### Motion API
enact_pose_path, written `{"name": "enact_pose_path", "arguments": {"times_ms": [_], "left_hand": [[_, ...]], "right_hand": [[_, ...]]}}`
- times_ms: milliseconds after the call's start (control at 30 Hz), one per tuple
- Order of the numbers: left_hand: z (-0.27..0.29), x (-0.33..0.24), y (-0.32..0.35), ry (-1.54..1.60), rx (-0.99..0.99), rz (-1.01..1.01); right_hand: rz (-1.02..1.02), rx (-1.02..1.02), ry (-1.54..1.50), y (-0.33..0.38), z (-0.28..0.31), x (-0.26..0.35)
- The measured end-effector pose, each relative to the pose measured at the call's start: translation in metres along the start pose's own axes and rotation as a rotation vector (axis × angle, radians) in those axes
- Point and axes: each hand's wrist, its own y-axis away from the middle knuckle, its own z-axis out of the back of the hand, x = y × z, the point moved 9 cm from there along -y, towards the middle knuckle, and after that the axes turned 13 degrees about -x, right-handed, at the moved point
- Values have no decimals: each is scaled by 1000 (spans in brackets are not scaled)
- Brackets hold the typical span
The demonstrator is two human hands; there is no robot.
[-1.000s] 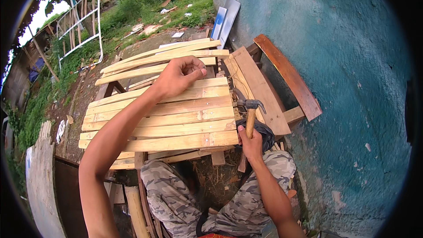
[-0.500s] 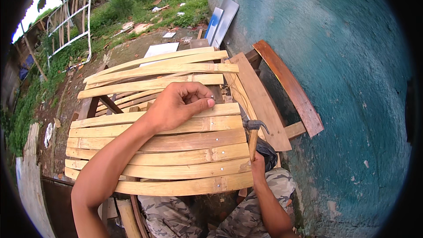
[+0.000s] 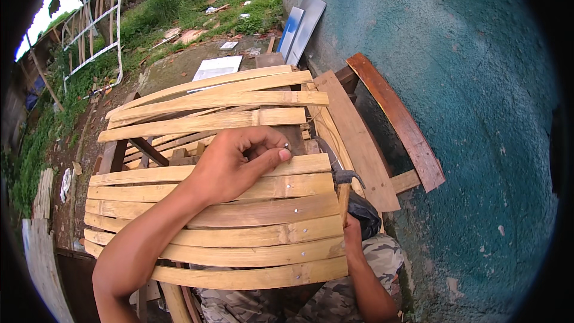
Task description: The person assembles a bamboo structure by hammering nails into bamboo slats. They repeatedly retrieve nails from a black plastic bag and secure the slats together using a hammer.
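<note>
With the thumb and fingertips of my left hand (image 3: 230,161) I pinch a nail (image 3: 286,146), its head poking up out of the grip, over the right end of the farthest of six pale slats (image 3: 269,235). Whether its point touches wood I can't tell, since my thumb hides it.

At four o'clock from there, my right hand (image 3: 353,230) grips a hammer (image 3: 343,197) by its wooden handle, just past the slat ends; the claw end points toward three o'clock. Beside that hand sits a black plastic bag (image 3: 365,212).

The other five slats each show nail heads (image 3: 295,210) near their right ends. Beyond a gap, toward eleven o'clock, three more slats (image 3: 203,122) lie across the dark wooden frame (image 3: 113,158).

Toward two o'clock a reddish-brown plank (image 3: 400,122) slants near the rough blue wall (image 3: 478,143). Two narrow panels (image 3: 307,30) lean on that wall at one o'clock, and a white railing (image 3: 89,27) stands at ten. My camouflage trousers (image 3: 239,306) show at six.
</note>
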Motion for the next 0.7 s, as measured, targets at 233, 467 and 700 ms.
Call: {"name": "enact_pose_path", "arguments": {"times_ms": [233, 467, 700], "left_hand": [[1, -5, 1, -81, -5, -56], [3, -13, 3, -140, -17, -180], [5, -15, 5, -145, -73, -250]], "right_hand": [[-11, -31, -26, -4, 9, -3], [83, -23, -19, -11, 30, 5], [286, 25, 166, 0, 49, 90]]}}
